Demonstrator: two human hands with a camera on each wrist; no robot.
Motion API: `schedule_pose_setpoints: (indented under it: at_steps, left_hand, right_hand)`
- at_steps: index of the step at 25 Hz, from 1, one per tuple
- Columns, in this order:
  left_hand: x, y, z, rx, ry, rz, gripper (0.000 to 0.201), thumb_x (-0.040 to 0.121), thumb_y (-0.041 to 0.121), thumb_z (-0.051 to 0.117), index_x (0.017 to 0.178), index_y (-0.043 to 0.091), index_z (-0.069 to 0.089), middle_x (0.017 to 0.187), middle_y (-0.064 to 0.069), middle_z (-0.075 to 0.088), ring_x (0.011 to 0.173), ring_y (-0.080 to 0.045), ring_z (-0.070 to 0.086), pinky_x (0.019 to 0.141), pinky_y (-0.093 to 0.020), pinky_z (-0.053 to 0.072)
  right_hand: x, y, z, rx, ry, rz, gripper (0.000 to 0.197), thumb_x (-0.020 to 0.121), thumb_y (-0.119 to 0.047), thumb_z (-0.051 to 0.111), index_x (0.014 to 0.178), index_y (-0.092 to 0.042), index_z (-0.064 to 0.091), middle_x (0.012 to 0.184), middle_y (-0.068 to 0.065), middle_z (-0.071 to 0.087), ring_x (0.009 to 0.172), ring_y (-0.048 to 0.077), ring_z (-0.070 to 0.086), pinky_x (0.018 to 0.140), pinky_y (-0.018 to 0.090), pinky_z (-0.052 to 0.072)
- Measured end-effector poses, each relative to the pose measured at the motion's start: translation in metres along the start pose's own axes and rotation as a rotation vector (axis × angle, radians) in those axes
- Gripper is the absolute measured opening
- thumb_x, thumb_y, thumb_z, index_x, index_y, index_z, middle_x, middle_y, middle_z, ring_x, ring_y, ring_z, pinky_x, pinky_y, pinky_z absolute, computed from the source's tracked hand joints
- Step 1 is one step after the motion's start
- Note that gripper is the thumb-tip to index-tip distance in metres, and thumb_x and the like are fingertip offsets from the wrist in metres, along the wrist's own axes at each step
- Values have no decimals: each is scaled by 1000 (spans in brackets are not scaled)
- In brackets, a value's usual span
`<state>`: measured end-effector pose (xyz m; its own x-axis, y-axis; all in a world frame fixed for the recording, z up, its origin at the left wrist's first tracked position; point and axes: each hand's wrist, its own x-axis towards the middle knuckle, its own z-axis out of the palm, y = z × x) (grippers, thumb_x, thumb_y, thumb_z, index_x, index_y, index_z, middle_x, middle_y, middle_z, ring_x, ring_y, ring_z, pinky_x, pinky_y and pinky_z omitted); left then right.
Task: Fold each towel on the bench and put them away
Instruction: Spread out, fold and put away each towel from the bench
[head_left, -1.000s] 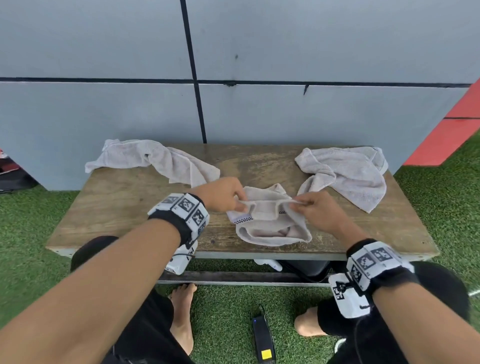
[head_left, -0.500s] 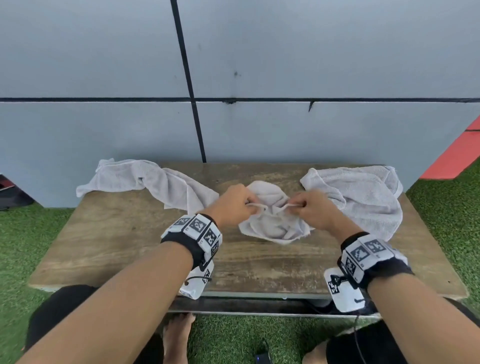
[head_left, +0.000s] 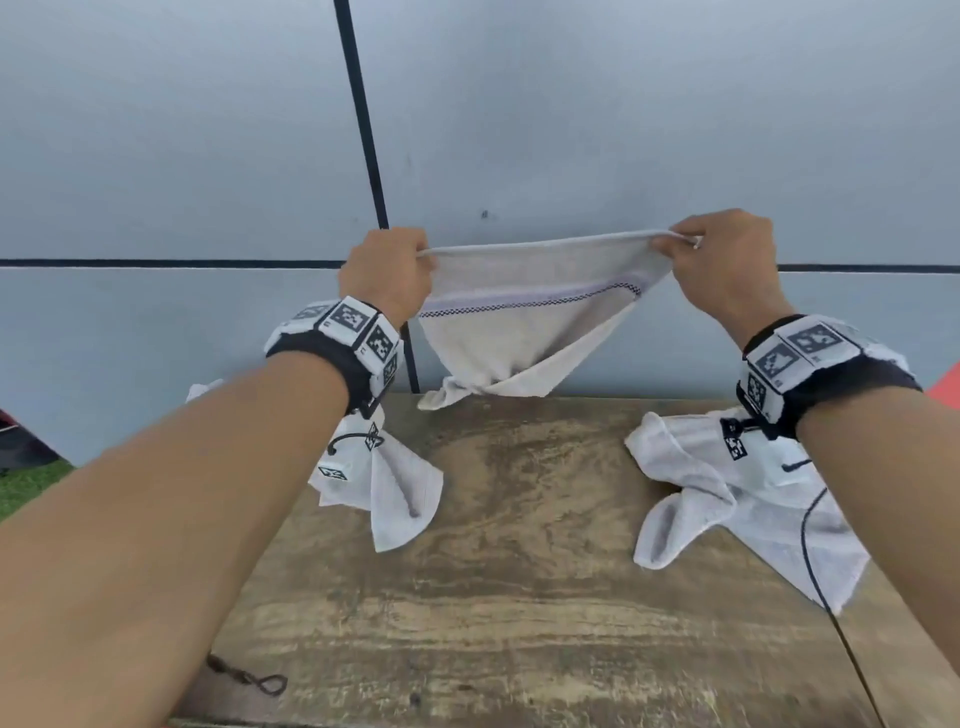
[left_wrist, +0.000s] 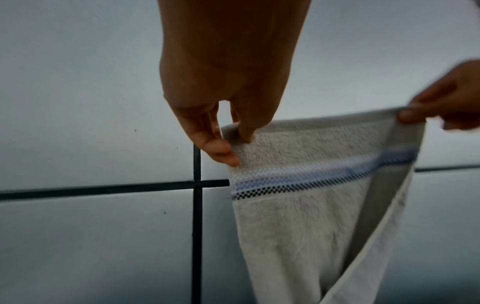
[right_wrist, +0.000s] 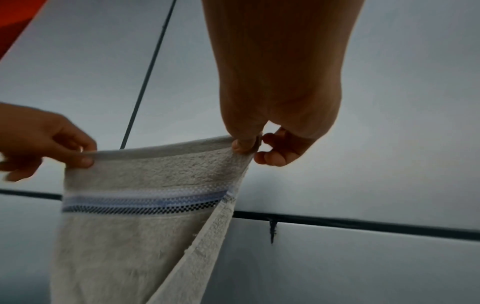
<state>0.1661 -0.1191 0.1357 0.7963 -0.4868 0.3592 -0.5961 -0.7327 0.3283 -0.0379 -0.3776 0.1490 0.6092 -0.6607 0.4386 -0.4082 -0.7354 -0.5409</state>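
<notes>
I hold a small beige towel (head_left: 524, 317) with a blue and checkered stripe up in the air above the back of the wooden bench (head_left: 519, 597). My left hand (head_left: 389, 270) pinches its top left corner (left_wrist: 239, 139). My right hand (head_left: 722, 260) pinches the top right corner (right_wrist: 244, 148). The top hem is stretched between them and the rest hangs down twisted, its lower end near the bench's back edge. A second towel (head_left: 395, 488) lies crumpled on the bench at the left, partly behind my left wrist. A third towel (head_left: 727, 509) lies crumpled at the right.
A grey panelled wall (head_left: 519, 130) with black seams stands right behind the bench. A small metal clasp (head_left: 249, 680) lies on the bench's near left part. A thin black cable (head_left: 810, 551) runs from my right wrist over the right towel. Green turf (head_left: 31, 483) shows at the left.
Both hands rose from the bench with the middle towel and moved apart, stretching its top hem. The towel went from a bunched heap to hanging in the air.
</notes>
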Motion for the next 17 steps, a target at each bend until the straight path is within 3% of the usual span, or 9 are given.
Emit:
schedule_pose_setpoints:
  at_steps: [1,3,4,6,8,10,12,15,17]
  left_hand:
    - [5,-1,0,-32,-29,-31,20,98,31,51,97,18,65,92,-10,68,76,-35,70,76,-42,58]
    - [12,1,1,-117,-84,-104,22,99,29,46,95,14,62,84,-10,68,58,-31,71,66,-40,61]
    - [16,3,1,-145,-100,-122,22,99,26,46,94,11,60,84,-11,69,56,-30,71,60,-36,59]
    - [27,8,1,-206,-121,-151,13,93,22,55,93,9,55,90,-12,68,69,-29,69,60,-33,53]
    - [37,9,0,-388,-83,-184,24,79,18,67,93,11,49,95,-10,63,78,-27,64,69,-35,55]
    - [41,7,-5,-697,109,-186,12,85,18,54,85,20,42,93,-9,58,75,-25,61,72,-48,60]
    - [37,0,-5,-735,239,-151,19,93,21,44,78,28,34,85,-5,51,73,-21,52,74,-54,55]
    - [22,-13,3,-691,93,-160,21,93,31,46,76,28,34,86,-6,53,76,-24,55,73,-51,54]
    - [9,-22,4,-697,81,-150,22,95,34,47,77,27,36,89,-12,58,81,-30,62,74,-53,55]
  right_hand:
    - [3,0,4,13,-8,39,27,95,-36,63,92,-13,76,81,18,69,81,35,66,74,35,52]
    - [7,-2,13,130,-91,163,25,96,-31,61,96,-10,75,77,18,71,67,34,71,69,39,61]
    - [8,-3,16,219,-140,237,23,97,-25,60,99,-6,73,76,18,72,62,31,71,66,39,63]
    - [14,-7,21,381,-169,321,21,97,-19,59,101,-2,72,82,15,74,66,30,74,68,41,64]
    - [21,-14,22,537,-111,298,17,97,-18,60,97,-9,75,87,5,74,77,26,77,75,41,64]
    - [26,-23,20,698,-91,208,16,98,-20,60,98,-18,76,91,0,71,89,19,76,80,35,62]
    - [27,-30,21,729,-156,140,16,99,-20,60,97,-23,76,95,-1,71,96,14,74,80,28,60]
    - [25,-33,28,718,-243,201,15,101,-16,58,100,-13,73,104,9,71,97,20,75,73,22,59]
    - [21,-33,31,804,-203,227,15,101,-12,56,101,-8,71,106,16,72,96,18,75,78,23,60]
